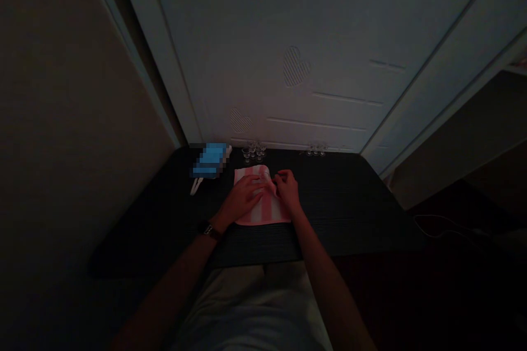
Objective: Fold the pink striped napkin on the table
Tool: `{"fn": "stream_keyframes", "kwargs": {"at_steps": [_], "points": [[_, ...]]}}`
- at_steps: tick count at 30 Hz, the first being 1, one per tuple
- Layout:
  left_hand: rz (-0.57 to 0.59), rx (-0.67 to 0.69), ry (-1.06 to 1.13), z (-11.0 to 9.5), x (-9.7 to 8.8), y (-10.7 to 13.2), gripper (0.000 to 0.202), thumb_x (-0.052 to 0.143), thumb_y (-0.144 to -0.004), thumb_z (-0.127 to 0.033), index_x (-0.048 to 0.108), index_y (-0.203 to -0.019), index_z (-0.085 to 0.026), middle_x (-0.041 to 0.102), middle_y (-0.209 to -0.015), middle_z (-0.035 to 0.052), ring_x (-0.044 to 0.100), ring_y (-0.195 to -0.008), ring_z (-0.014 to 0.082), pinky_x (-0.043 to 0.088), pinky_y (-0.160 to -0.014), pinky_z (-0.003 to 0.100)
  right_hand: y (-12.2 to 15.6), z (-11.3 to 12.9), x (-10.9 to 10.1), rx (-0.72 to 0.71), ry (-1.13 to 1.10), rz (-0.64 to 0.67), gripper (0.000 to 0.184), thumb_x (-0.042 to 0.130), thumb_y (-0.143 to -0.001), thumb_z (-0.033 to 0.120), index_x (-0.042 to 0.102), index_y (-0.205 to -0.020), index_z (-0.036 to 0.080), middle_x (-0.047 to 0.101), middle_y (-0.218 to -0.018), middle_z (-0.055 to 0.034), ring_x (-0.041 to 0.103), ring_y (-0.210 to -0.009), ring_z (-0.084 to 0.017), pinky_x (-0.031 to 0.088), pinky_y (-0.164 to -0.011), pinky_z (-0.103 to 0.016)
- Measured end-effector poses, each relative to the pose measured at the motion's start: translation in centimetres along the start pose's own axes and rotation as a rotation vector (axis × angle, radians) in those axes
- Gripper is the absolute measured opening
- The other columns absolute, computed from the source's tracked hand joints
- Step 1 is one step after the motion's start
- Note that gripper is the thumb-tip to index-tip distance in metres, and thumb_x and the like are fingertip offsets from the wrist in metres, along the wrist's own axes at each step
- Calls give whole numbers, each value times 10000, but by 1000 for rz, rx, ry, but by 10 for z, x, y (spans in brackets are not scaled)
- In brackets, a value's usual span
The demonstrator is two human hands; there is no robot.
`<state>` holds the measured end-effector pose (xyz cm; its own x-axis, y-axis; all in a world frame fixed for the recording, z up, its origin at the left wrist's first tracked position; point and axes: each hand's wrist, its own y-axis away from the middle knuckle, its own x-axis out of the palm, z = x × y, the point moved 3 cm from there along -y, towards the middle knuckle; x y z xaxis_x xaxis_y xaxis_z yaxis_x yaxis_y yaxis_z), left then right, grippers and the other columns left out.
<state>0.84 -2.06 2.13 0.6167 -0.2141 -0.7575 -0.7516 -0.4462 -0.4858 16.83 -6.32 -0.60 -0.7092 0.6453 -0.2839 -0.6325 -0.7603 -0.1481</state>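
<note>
Though room dim, left hand point(245, 197) flat on pink cloth point(267, 213), right hand point(288, 192) pinching it; dark table point(349, 203).

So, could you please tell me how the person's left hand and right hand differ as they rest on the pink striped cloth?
The left hand lies over the left half of the pink striped cloth; the right hand sits at its right edge. The left wrist wears a watch; the right wrist is bare. Both hands touch the cloth, close together near its far end; whether either grips is too dark to tell.
</note>
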Motion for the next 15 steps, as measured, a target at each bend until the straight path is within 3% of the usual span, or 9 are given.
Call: {"fn": "stream_keyframes", "kwargs": {"at_steps": [8,15], "points": [[-3,-6,31,-1,-1,1,292,439,-851,-269,588,-1102,-269,503,-1164,54,474,-1106,191,393,-973,374,4,4,5,-64,-73,122,244,483,-764,347,542,-949,199,572,-666,33,492,-503,-86,368,-469,-180],[7,-1,53,1,1,1,277,445,-847,-269,605,-1072,-241,510,-1156,65,486,-1095,188,404,-960,354,1,2,7,-40,-16,146,269,420,-755,217,574,-974,193,574,-638,28,477,-467,-85,375,-468,-192]]}}
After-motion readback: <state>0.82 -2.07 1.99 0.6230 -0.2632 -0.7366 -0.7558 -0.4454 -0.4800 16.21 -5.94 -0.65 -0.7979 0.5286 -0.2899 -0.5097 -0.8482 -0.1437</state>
